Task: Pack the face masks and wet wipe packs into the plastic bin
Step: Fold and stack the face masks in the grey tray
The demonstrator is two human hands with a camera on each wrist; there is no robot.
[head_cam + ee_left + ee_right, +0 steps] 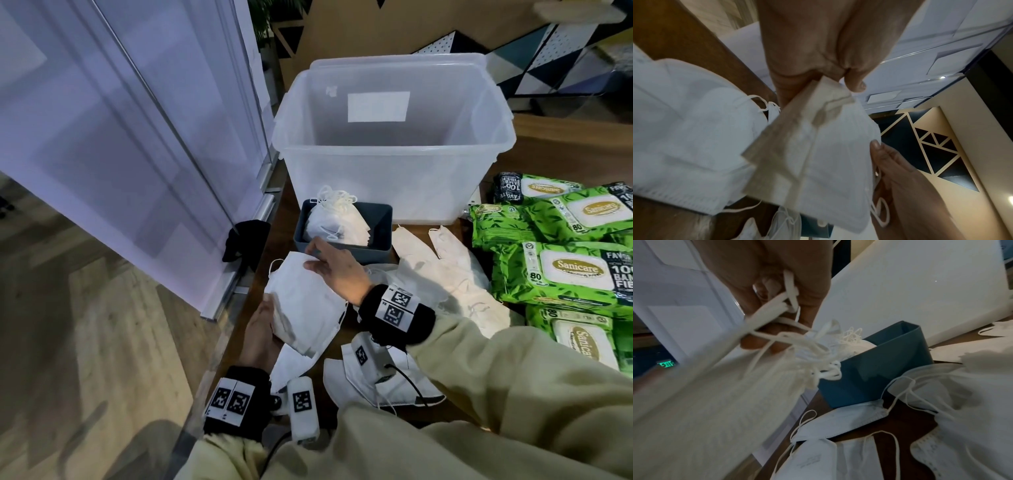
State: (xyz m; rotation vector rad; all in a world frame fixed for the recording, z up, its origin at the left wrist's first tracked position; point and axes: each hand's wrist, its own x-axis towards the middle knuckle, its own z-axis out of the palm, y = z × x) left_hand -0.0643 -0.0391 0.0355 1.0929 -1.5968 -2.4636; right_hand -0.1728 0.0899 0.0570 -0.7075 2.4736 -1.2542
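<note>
I hold a stack of white face masks between both hands, above the table's left front part. My left hand grips its near end, thumb on top. My right hand holds the far end, its fingers curled round the ear loops. The clear plastic bin stands open behind, with nothing visible inside. A small blue-grey tray in front of it holds more masks. Green wet wipe packs lie at the right. Loose masks are scattered on the table.
More loose masks lie under my right wrist. A black cloth hangs at the table's left edge, beside a white sliding door. The wooden floor lies to the left. The bin's lid leans behind it.
</note>
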